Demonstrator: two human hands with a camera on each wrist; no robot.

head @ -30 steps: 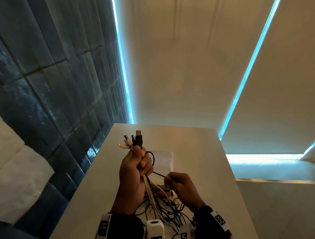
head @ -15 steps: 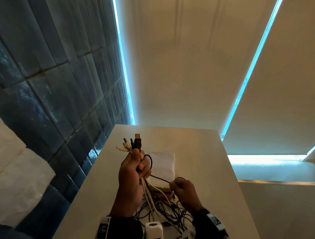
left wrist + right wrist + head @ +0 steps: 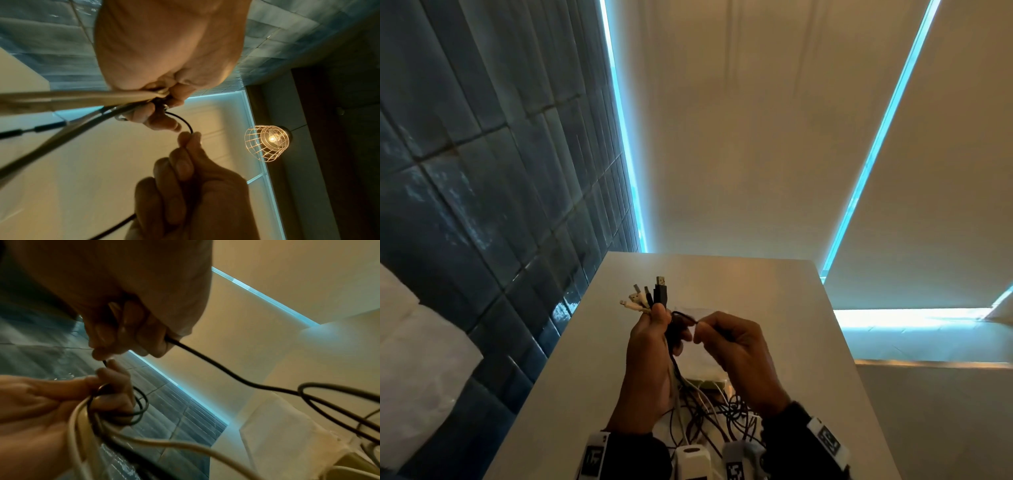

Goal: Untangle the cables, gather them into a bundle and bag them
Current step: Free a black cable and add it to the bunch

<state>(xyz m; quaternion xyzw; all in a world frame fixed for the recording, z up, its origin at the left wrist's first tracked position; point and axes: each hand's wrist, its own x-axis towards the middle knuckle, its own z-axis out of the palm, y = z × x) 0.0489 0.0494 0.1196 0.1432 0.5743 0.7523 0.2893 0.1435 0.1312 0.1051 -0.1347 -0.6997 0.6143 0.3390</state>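
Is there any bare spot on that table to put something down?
Yes: the far end of the table, beyond the plastic bag, and the strip along its left edge. The near end, under both hands, is crowded with loose cables.

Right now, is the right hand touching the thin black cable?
Touching. The left wrist view shows the right hand pinching the thin black cable between fingertips; the right wrist view shows it running through the curled fingers.

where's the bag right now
In the head view the bag lies flat on the table, mid-table, behind both raised hands, just beyond the loose cables.
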